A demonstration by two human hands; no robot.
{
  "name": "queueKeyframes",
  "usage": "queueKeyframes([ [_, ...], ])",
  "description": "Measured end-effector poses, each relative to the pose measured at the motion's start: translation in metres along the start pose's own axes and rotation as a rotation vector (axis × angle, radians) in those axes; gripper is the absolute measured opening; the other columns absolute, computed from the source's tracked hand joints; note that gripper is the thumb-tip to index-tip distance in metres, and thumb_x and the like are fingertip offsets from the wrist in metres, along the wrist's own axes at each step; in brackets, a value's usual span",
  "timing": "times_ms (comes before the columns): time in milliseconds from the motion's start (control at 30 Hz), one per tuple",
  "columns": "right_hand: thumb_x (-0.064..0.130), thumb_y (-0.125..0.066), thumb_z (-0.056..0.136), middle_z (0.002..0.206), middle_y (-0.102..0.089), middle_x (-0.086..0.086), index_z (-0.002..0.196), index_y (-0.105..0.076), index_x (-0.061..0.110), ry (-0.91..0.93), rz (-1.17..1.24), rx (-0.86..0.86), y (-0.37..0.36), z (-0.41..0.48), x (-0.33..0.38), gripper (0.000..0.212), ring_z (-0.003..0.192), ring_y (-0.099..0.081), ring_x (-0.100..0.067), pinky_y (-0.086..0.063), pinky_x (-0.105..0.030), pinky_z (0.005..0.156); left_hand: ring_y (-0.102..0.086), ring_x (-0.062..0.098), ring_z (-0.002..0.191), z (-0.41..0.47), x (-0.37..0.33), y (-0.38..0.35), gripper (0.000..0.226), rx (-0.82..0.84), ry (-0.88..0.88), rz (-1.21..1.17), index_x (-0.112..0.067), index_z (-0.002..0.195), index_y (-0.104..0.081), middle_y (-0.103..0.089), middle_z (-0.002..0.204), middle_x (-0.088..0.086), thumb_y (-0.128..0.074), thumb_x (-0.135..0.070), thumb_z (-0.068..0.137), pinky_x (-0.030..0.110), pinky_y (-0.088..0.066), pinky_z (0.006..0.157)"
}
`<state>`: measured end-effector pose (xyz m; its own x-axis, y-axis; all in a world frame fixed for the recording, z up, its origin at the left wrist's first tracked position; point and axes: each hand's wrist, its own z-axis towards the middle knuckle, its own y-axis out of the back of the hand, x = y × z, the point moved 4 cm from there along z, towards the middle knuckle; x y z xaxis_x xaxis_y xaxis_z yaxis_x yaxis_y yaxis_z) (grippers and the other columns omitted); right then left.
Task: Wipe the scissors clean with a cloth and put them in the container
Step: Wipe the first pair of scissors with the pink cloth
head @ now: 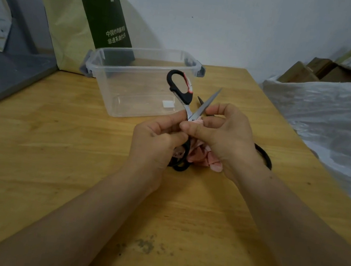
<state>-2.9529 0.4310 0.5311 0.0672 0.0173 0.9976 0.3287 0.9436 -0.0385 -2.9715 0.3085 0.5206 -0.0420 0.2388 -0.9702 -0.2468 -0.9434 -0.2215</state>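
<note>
Both hands meet over the middle of the wooden surface [58, 140], just in front of a clear plastic container [109, 85] with grey latches at its corners. The scissors [185, 98] are held spread wide above the surface and are not in the container: one black handle loop with red and white trim stands up and to the left, in front of the container's near wall, while one bare steel blade [210, 100] slants up and to the right. The left hand [155, 143] has its fingers curled round the scissors near the pivot, with the lower black handle loop showing beneath its palm. The right hand [225, 136] pinches a pink cloth [198, 154] between thumb and forefinger right at the base of the blade by the pivot; the rest of the cloth hangs bunched between the two hands, down toward the surface. The second blade cannot be made out clearly. A black loop [265, 158] lies on the surface just behind the right wrist, and what it belongs to cannot be told. A small white sticker [167, 104] shows on the container's floor. Behind the container a pale paper bag [68, 27] with a dark green panel of Chinese lettering leans at the wall. To the right lies crinkled white plastic sheeting [326, 120], with cardboard boxes [310, 70] beyond it.
</note>
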Motion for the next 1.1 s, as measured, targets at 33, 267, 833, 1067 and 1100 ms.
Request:
queueKeyframes([
  [33,0.007,-0.085,0.063,0.082,-0.072,-0.006,0.095,-0.051,0.016,0.004,0.001,-0.010,0.001,0.001,0.000,0.048,0.060,-0.070,-0.022,-0.053,-0.032,0.046,-0.070,0.018,0.091,0.001,0.001,0.001,0.039,-0.017,0.007,-0.002,-0.018,0.094,-0.071,-0.075,0.086,0.001,-0.055,0.015,0.082,0.031,-0.056,0.082],
  [267,-0.008,-0.076,0.068,0.071,-0.071,-0.009,0.090,-0.059,0.005,-0.043,0.146,0.040,0.010,0.004,0.003,0.030,0.057,-0.069,-0.016,-0.054,-0.023,0.052,-0.070,0.023,0.093,0.006,0.004,0.005,0.034,-0.067,0.092,-0.074,-0.010,0.099,-0.070,-0.074,0.092,0.007,-0.058,0.015,0.079,0.032,-0.057,0.082],
  [833,-0.001,-0.069,0.079,0.083,-0.072,-0.019,0.091,-0.071,-0.001,-0.115,0.100,0.098,0.010,0.007,-0.009,0.012,0.072,-0.069,-0.025,-0.060,-0.036,0.069,-0.070,0.016,0.091,0.004,0.002,0.002,0.038,0.002,0.011,-0.032,-0.011,0.106,-0.067,-0.074,0.094,0.005,-0.061,0.015,0.078,0.028,-0.056,0.083],
  [1067,0.000,-0.074,0.075,0.062,-0.071,-0.005,0.073,-0.070,0.005,-0.037,-0.054,-0.006,0.011,0.011,-0.004,0.007,0.060,-0.069,-0.014,-0.059,-0.027,0.064,-0.068,0.017,0.098,0.005,0.000,0.003,0.042,-0.004,-0.023,0.034,-0.007,0.113,-0.064,-0.070,0.103,0.001,-0.061,0.017,0.078,0.023,-0.057,0.079],
  [1100,0.001,-0.074,0.076,0.062,-0.071,-0.003,0.072,-0.070,0.006,-0.038,-0.080,-0.004,0.011,0.011,-0.004,0.007,0.061,-0.069,-0.014,-0.059,-0.026,0.065,-0.068,0.016,0.098,0.005,0.000,0.003,0.042,-0.009,-0.024,0.048,-0.007,0.112,-0.065,-0.070,0.103,0.000,-0.061,0.017,0.078,0.022,-0.057,0.078],
])
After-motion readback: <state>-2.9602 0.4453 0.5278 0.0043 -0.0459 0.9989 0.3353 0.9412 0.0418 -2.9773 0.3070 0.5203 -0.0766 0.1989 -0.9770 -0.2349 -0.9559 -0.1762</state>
